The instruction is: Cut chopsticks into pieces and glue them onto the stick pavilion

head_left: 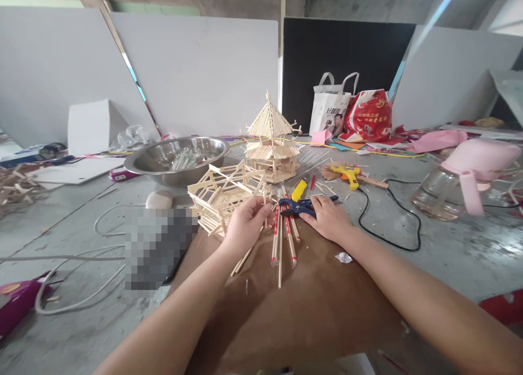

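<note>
My left hand (pixel 247 222) pinches a thin wooden stick (pixel 265 206), upright between thumb and fingertips. Behind it stands an open lattice frame of wooden sticks (pixel 220 187). Dark blue hand cutters (pixel 300 206) lie under my right hand (pixel 330 218), its fingers closed over their handles; the jaws point left, toward my left hand. Between and below my hands, chopsticks in red-marked clear wrappers (pixel 291 236) and bare sticks (pixel 280 268) lie on a brown board (pixel 302 309). A stick-built pavilion (pixel 269 119) with a pointed roof stands farther back.
A yellow glue gun (pixel 347 173) with a black cord (pixel 402 248) lies right of a yellow piece (pixel 299 190). A metal basin (pixel 180 173) stands at left, above a blurred dark slab (pixel 180 239). Right are a pink-lidded jug (pixel 441 192) and, farther back, bags (pixel 368 116).
</note>
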The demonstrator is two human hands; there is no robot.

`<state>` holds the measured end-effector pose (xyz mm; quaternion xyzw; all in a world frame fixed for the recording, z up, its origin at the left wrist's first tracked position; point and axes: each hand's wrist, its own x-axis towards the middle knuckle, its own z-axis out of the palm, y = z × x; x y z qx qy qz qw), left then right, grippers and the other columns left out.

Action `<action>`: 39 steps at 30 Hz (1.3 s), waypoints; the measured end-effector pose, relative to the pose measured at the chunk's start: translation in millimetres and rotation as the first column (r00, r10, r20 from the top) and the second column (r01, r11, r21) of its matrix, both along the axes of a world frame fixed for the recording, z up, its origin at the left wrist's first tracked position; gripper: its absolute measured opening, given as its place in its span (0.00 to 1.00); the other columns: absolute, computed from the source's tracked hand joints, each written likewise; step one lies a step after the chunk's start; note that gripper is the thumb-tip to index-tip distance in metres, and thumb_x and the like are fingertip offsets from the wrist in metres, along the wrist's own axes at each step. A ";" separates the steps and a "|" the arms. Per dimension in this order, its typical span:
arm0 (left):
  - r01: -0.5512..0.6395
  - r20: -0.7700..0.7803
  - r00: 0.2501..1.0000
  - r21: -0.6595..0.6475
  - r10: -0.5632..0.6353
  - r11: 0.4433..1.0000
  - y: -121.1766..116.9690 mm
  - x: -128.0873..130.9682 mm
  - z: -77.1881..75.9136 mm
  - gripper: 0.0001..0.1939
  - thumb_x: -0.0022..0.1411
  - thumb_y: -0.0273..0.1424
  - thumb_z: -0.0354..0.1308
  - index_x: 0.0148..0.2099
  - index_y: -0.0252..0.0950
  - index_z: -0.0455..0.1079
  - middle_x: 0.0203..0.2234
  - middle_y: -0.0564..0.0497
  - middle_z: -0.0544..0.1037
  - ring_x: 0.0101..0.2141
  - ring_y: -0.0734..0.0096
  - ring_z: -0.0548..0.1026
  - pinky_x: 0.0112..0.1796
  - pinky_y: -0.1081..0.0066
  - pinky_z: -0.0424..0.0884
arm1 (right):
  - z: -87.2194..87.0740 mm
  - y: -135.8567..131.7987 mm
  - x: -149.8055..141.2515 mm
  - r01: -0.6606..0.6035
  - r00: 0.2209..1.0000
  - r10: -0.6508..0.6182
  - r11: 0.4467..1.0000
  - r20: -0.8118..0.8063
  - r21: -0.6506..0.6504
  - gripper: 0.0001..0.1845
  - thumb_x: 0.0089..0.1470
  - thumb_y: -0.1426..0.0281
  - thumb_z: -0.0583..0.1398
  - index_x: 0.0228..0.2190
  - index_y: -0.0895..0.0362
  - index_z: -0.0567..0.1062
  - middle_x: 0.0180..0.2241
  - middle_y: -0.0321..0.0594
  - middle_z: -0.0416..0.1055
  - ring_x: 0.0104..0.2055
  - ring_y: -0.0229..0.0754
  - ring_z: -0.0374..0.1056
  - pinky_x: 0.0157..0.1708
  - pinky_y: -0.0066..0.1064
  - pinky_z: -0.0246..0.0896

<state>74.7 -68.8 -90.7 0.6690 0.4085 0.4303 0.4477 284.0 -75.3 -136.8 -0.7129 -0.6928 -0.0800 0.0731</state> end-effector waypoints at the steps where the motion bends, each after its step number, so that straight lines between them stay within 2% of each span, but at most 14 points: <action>1: -0.009 0.009 1.000 0.000 0.009 1.000 0.6 -0.4 0.6 0.12 0.50 0.37 0.51 0.34 0.34 0.64 0.20 0.55 0.71 0.22 0.77 0.69 0.29 0.73 0.65 | -0.8 0.6 0.7 0.001 1.000 -0.001 1.000 -0.008 -0.003 0.33 0.51 0.52 0.39 0.47 0.62 0.60 0.48 0.54 0.58 0.49 0.50 0.54 0.42 0.39 0.49; 4: -0.028 0.023 0.999 -0.003 0.028 1.000 1.1 -1.2 5.2 0.11 0.49 0.37 0.52 0.33 0.34 0.64 0.20 0.55 0.71 0.22 0.77 0.69 0.28 0.73 0.65 | -2.1 2.2 1.9 0.021 1.000 -0.020 1.000 -0.011 0.009 0.28 0.52 0.55 0.41 0.41 0.61 0.66 0.44 0.52 0.62 0.45 0.50 0.59 0.42 0.41 0.49; 6: -0.038 0.006 0.999 -0.005 0.038 0.999 0.6 -1.4 9.8 0.11 0.49 0.36 0.52 0.32 0.33 0.63 0.21 0.55 0.71 0.21 0.77 0.68 0.27 0.74 0.64 | -1.4 1.9 1.1 -0.006 1.000 0.006 0.997 0.001 0.077 0.24 0.53 0.59 0.43 0.42 0.62 0.66 0.45 0.52 0.62 0.46 0.51 0.57 0.44 0.43 0.46; 9: -0.056 -0.055 0.997 0.012 0.057 0.998 0.3 -2.4 14.6 0.09 0.50 0.35 0.51 0.32 0.33 0.63 0.21 0.55 0.70 0.20 0.78 0.68 0.25 0.75 0.64 | 2.4 -2.3 -4.3 -0.216 0.976 0.213 0.963 0.032 0.160 0.19 0.53 0.70 0.45 0.46 0.58 0.63 0.51 0.48 0.57 0.51 0.48 0.52 0.48 0.43 0.41; 12: -0.054 -0.172 0.983 0.074 0.066 0.996 1.6 -4.5 14.1 0.09 0.51 0.35 0.48 0.31 0.35 0.63 0.19 0.56 0.68 0.20 0.78 0.66 0.24 0.76 0.62 | 6.3 -8.6 -12.4 -0.544 0.839 0.543 0.834 0.043 0.088 0.21 0.50 0.76 0.46 0.46 0.52 0.64 0.52 0.39 0.56 0.54 0.43 0.48 0.49 0.41 0.38; 14: -0.057 -0.333 0.937 0.157 0.107 0.986 2.4 -5.7 11.9 0.10 0.53 0.36 0.45 0.29 0.36 0.62 0.16 0.56 0.66 0.19 0.77 0.65 0.23 0.76 0.60 | 7.6 -11.3 -15.8 -0.652 0.759 0.652 0.758 0.009 0.030 0.21 0.49 0.77 0.47 0.44 0.51 0.66 0.50 0.37 0.60 0.54 0.41 0.49 0.50 0.40 0.37; 16: -0.056 -0.507 0.842 0.256 0.183 0.965 2.1 -5.8 9.9 0.11 0.55 0.36 0.42 0.28 0.37 0.62 0.15 0.55 0.65 0.20 0.74 0.65 0.23 0.75 0.58 | 8.1 -11.7 -15.8 -0.653 0.756 0.653 0.757 -0.034 0.014 0.18 0.49 0.76 0.48 0.40 0.52 0.68 0.47 0.38 0.64 0.51 0.40 0.53 0.51 0.40 0.36; 19: -0.016 -0.681 0.687 0.335 0.254 0.942 0.0 -4.6 7.4 0.12 0.56 0.35 0.40 0.29 0.37 0.62 0.20 0.51 0.69 0.24 0.70 0.67 0.24 0.74 0.57 | 8.3 -9.8 -10.5 -0.599 0.797 0.600 0.800 -0.075 0.032 0.14 0.49 0.74 0.49 0.33 0.54 0.72 0.43 0.38 0.68 0.48 0.40 0.57 0.49 0.40 0.38; 23: 0.059 -0.838 0.509 0.262 0.196 0.963 -2.0 -3.4 2.9 0.12 0.55 0.36 0.42 0.31 0.38 0.64 0.22 0.49 0.71 0.26 0.67 0.69 0.24 0.73 0.57 | 6.7 -8.0 -4.0 -0.588 0.798 0.594 0.805 -0.106 0.081 0.13 0.49 0.75 0.49 0.29 0.55 0.72 0.41 0.38 0.69 0.46 0.39 0.59 0.48 0.39 0.41; 26: 0.113 -0.899 0.412 0.210 0.147 0.971 -2.4 -3.5 -1.3 0.15 0.54 0.40 0.42 0.31 0.38 0.66 0.23 0.47 0.72 0.27 0.64 0.70 0.26 0.72 0.59 | 4.1 -9.1 -5.6 -0.603 0.778 0.619 0.784 -0.105 0.148 0.14 0.48 0.77 0.49 0.32 0.55 0.72 0.41 0.40 0.69 0.45 0.39 0.60 0.48 0.39 0.42; 29: 0.171 -0.917 0.377 0.210 0.133 0.963 -3.7 -3.3 -4.0 0.17 0.54 0.42 0.41 0.33 0.39 0.67 0.25 0.47 0.74 0.29 0.63 0.71 0.27 0.71 0.61 | 2.2 -11.8 -11.8 -0.679 0.718 0.694 0.717 -0.063 0.160 0.18 0.48 0.77 0.49 0.41 0.54 0.68 0.45 0.40 0.66 0.47 0.41 0.57 0.48 0.40 0.42; 32: 0.258 -0.919 0.388 0.180 0.069 0.949 -6.1 -2.5 -5.1 0.15 0.54 0.39 0.41 0.35 0.40 0.66 0.27 0.49 0.74 0.29 0.65 0.71 0.27 0.71 0.62 | 1.8 -14.7 -18.9 -0.758 0.644 0.765 0.642 -0.028 0.110 0.20 0.49 0.76 0.48 0.45 0.54 0.65 0.47 0.39 0.64 0.49 0.42 0.55 0.48 0.40 0.43; 35: 0.344 -0.923 0.384 0.128 -0.015 0.930 -8.2 -1.3 -5.9 0.13 0.54 0.36 0.41 0.36 0.41 0.66 0.28 0.51 0.74 0.29 0.66 0.71 0.28 0.72 0.63 | 2.9 -16.3 -23.2 -0.760 0.642 0.766 0.641 -0.034 0.111 0.16 0.49 0.76 0.49 0.40 0.56 0.68 0.44 0.40 0.66 0.46 0.41 0.57 0.47 0.38 0.45; 39: 0.349 -0.940 0.341 0.099 -0.028 0.932 -8.8 0.2 -7.3 0.13 0.54 0.36 0.42 0.34 0.40 0.67 0.27 0.49 0.74 0.29 0.64 0.71 0.27 0.71 0.63 | 4.8 -16.0 -24.0 -0.751 0.651 0.759 0.649 -0.031 0.119 0.11 0.48 0.76 0.50 0.32 0.58 0.71 0.37 0.41 0.69 0.41 0.40 0.60 0.44 0.34 0.48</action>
